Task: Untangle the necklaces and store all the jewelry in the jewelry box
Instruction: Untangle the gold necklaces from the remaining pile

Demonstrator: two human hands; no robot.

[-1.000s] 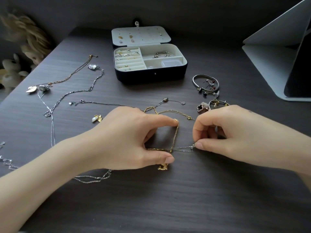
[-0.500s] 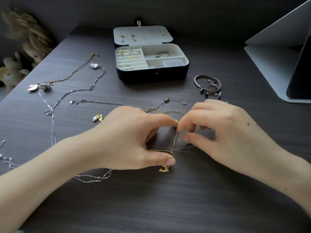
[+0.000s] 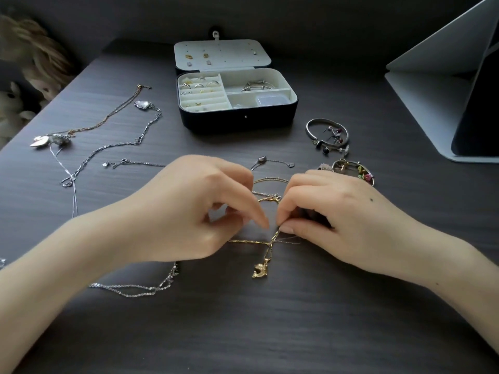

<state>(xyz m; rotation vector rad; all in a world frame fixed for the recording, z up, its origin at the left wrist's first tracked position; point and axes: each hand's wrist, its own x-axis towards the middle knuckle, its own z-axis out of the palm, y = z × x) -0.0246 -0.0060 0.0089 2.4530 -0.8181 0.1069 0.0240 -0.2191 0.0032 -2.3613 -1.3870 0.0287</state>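
A gold necklace (image 3: 270, 242) with a small gold pendant (image 3: 259, 271) lies tangled with a thin silver chain (image 3: 293, 240) on the dark table, between my hands. My right hand (image 3: 332, 220) pinches the gold chain just above the crossing. My left hand (image 3: 194, 211) has its fingers curled on the chain's upper loop, thumb tip beside the crossing. The open jewelry box (image 3: 243, 120) stands behind, with rings, earrings and a bracelet in its cream compartments.
Several silver and rose-gold necklaces (image 3: 113, 148) are spread at the left, one more silver chain (image 3: 129, 288) under my left wrist. A bangle (image 3: 313, 125) and a charm bracelet (image 3: 353, 171) lie right of the box. A folded tablet stand (image 3: 432, 98) fills the far right.
My left hand lifted its spread thumb and finger off the gold chain and curled in. My right hand moved left and now pinches the chain at the crossing.
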